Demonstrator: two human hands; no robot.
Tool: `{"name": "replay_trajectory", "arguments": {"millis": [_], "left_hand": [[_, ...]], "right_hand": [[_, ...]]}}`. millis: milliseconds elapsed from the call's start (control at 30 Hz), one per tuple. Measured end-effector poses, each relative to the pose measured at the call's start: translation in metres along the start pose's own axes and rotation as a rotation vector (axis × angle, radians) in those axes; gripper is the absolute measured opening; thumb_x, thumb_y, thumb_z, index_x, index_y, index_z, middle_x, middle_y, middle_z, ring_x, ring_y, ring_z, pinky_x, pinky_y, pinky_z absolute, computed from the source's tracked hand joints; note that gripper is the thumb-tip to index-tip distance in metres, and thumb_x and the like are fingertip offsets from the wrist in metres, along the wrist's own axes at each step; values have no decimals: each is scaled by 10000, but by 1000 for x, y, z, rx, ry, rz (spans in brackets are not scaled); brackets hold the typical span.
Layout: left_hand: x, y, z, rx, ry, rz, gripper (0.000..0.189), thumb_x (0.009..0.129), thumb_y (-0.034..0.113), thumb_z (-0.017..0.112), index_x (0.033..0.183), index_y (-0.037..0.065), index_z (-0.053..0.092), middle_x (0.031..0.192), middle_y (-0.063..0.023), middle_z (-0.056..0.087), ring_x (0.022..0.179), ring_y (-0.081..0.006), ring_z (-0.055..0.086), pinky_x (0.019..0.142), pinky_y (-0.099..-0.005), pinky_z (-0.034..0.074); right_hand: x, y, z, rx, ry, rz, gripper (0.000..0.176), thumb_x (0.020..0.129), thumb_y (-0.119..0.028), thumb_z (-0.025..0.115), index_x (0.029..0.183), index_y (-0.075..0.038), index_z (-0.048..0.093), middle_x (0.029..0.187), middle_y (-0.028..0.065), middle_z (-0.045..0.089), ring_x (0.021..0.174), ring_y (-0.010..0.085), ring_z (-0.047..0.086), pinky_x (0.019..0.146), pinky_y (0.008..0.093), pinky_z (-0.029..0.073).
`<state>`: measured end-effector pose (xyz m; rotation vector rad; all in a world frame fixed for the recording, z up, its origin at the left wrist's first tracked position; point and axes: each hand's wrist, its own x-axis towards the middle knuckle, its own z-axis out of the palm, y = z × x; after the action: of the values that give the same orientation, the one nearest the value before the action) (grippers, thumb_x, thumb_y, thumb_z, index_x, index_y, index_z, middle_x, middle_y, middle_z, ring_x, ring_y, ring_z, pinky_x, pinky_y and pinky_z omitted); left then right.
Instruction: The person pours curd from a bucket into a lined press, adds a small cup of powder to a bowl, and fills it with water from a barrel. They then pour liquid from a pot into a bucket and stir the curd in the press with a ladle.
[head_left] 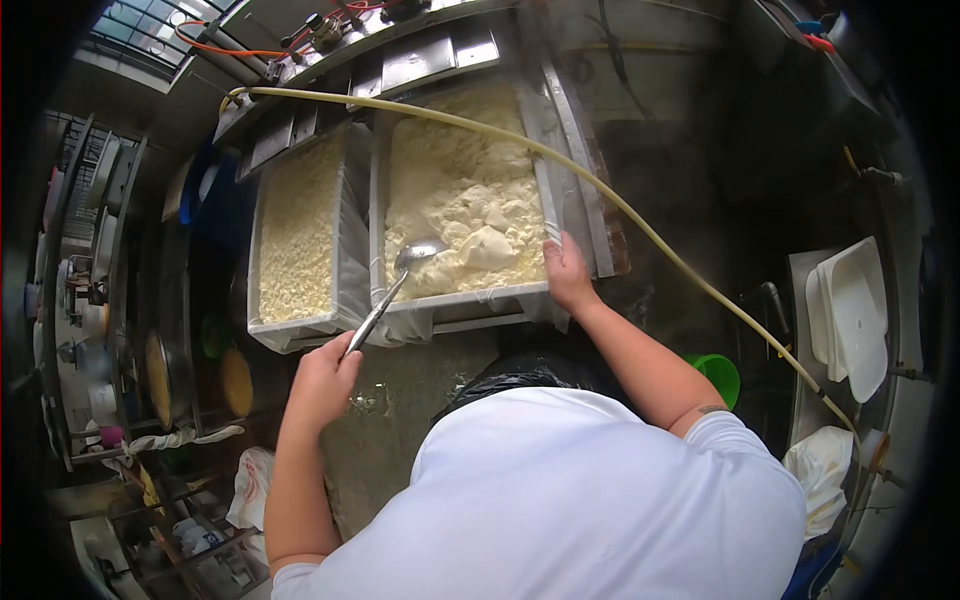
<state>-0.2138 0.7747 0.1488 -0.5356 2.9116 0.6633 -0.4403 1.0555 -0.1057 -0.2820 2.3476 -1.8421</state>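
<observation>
My left hand [324, 376] is wrapped round the handle of a long metal ladle [376, 316]. The ladle's bowl rests against soft, pale yellow-white curd [465, 215] near the front left of a cloth-lined box [480, 298]. Larger smooth lumps of curd lie just right of the bowl. At the box's front right corner, my right hand [568, 273] grips the cloth-covered rim; its fingertips are partly hidden. Left of this box stands a second, narrower cloth-lined box [290, 327], filled with finer, crumbly curd [300, 220].
A yellowish hose [640, 215] runs across above the larger box and down to the right. White plastic trays [848, 315] lean at the right, near a green bucket [716, 380]. Shelves with round pans [237, 382] stand at the left. Metal plates [418, 62] lie behind the boxes.
</observation>
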Motion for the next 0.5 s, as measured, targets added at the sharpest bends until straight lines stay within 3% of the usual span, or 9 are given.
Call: {"name": "replay_trajectory", "arguments": {"millis": [33,100,233,300,367,500], "left_hand": [[-4,-4,-3,-3,-2,1,377,968,162,630,1317,22,648,812,-202,672,717,-290,669,729,-377,521],[-13,17,-28,-79,-47,-195,368,967,160,631,1308,25,658,796,-178,660,698,-235,644,721,-352,518],[-35,14,-41,-115,3,-175,373,946,123,652,1308,33,666,791,-159,660,678,-202,626,706,-331,518],[-31,5,-31,-68,-94,-134,373,937,142,676,1291,25,672,872,-226,702,750,-345,697,740,-388,543],[-23,-9,-12,-5,-78,-100,357,944,160,669,1274,24,678,918,-253,706,842,-426,699,762,-443,548],[4,-20,1,-9,-56,-103,352,954,183,660,1272,32,675,926,-256,706,880,-445,691,770,-482,541]], "right_hand": [[-1,-2,-1,-4,1,2,474,1070,-323,507,1391,24,534,1299,292,596,1229,463,561,1075,470,431],[-2,-3,-1,-42,22,-8,484,1070,-329,508,1394,29,530,1326,296,582,1241,464,552,1082,471,425],[-1,3,1,-58,20,-2,475,1066,-311,510,1389,36,529,1340,296,572,1255,459,543,1087,470,420],[-1,1,3,-64,54,0,471,1059,-295,510,1384,45,532,1332,298,575,1262,457,536,1093,467,415],[1,7,3,-72,39,-9,473,1056,-294,510,1382,47,534,1335,300,575,1266,458,534,1095,467,413],[-1,-3,-1,-115,47,-21,482,1052,-305,511,1378,49,540,1341,302,574,1273,459,530,1098,465,410]]}}
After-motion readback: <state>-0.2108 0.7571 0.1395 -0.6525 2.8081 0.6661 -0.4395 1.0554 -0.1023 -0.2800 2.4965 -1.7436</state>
